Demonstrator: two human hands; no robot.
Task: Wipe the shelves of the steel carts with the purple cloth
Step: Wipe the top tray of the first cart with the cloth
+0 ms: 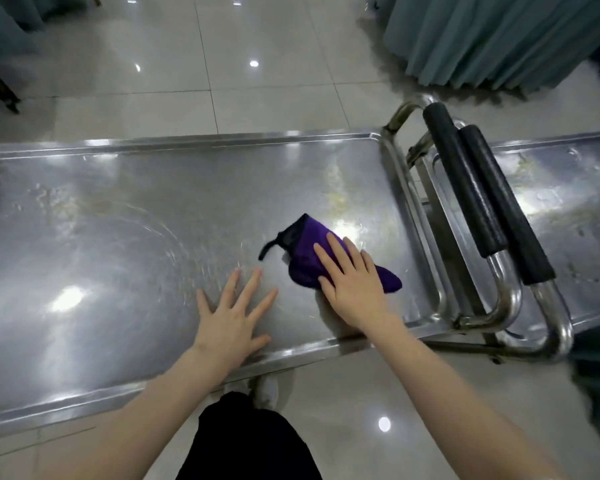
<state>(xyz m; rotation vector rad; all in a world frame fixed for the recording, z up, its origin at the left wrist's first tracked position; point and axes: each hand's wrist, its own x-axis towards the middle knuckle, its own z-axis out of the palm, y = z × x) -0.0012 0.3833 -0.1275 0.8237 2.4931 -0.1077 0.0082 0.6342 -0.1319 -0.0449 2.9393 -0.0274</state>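
Observation:
A purple cloth (307, 252) with a black edge and loop lies bunched on the top shelf of the steel cart (125, 209), toward its right end. My right hand (352, 282) lies flat on the cloth with straight fingers, pressing it to the steel. My left hand (234, 311) rests flat on the bare shelf just left of the cloth, fingers spread. The shelf shows wet swirl marks and yellowish stains at the back. A second steel cart's shelf (568, 202) continues at the right.
Two black-padded steel push handles (478, 199) stand between the two carts, right of the cloth. Teal fabric drapes (499, 39) hang at the back right and left. Glossy tiled floor (222, 64) surrounds the carts. My dark clothing and a shoe show below the shelf's near rim.

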